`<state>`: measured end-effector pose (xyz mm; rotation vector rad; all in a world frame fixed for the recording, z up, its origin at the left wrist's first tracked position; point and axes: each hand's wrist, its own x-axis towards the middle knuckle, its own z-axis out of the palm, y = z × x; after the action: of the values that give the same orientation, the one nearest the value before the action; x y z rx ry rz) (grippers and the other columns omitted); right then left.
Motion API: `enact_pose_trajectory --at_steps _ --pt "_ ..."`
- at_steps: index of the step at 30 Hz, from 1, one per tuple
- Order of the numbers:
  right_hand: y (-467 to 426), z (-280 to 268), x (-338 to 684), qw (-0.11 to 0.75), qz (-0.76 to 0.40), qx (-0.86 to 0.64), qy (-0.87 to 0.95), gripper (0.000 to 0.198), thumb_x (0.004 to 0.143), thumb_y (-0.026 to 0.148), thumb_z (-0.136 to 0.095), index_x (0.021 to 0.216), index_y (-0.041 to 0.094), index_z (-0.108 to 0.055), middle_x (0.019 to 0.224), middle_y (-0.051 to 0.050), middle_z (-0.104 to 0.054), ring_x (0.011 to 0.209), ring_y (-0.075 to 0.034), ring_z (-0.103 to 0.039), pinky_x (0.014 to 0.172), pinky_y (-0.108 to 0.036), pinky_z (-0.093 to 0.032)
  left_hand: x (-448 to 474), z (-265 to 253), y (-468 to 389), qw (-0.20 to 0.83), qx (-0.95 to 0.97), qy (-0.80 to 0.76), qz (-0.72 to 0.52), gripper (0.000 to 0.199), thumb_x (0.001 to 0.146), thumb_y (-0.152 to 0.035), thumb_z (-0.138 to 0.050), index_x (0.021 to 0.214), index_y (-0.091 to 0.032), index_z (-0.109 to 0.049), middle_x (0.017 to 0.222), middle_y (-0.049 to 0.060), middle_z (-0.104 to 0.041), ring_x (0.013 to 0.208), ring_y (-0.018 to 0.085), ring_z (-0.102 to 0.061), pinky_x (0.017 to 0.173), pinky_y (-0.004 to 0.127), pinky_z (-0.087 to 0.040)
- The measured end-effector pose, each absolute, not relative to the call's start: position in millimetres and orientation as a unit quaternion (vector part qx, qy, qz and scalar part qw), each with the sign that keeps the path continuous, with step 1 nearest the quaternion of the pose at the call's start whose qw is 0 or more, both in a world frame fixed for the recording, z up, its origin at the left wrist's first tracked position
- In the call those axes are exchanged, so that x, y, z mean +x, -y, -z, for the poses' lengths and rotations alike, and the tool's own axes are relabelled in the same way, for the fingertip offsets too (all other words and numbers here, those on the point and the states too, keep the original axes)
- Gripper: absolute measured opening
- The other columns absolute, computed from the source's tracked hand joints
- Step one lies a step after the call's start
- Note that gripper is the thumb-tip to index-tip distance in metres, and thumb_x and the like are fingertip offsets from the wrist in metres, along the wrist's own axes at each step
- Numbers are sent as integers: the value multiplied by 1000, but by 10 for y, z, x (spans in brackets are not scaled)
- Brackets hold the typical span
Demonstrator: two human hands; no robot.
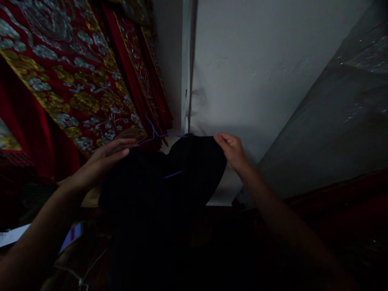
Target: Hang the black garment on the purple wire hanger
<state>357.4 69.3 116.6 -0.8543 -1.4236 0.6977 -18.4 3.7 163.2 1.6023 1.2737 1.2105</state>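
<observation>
A dark garment (200, 173) hangs in front of me, spread around a thin purple hanger (154, 132). The hanger's hook and upper arms show above the neck opening, and part of its lower bar shows inside that opening. At the left shoulder, my left hand (106, 157) holds the cloth between thumb and fairly straight fingers. My right hand (232, 149) pinches the top edge of the right shoulder. The garment's lower part is lost in the dark.
Red cloth with gold and silver embroidery (85, 81) hangs at the left. A pale panel (257, 60) stands ahead, with a shiny plastic-like sheet (333, 105) to its right. At lower left are a lit phone-like screen (72, 237) and a light-coloured wire hanger (80, 279).
</observation>
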Motion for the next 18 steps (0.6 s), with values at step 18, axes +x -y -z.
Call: enact_pose_trajectory --at_steps 18 --pt "-818 -1584 3693 762 -112 -391 503 50 87 57 -67 60 23 -43 61 7 -29 57 -11 -32 56 -27 -32 170 -585 -338 291 460 -409 -733 61 79 -37 -81 134 -21 -59 140 13 -64 135 31 -57 120 49 -38"
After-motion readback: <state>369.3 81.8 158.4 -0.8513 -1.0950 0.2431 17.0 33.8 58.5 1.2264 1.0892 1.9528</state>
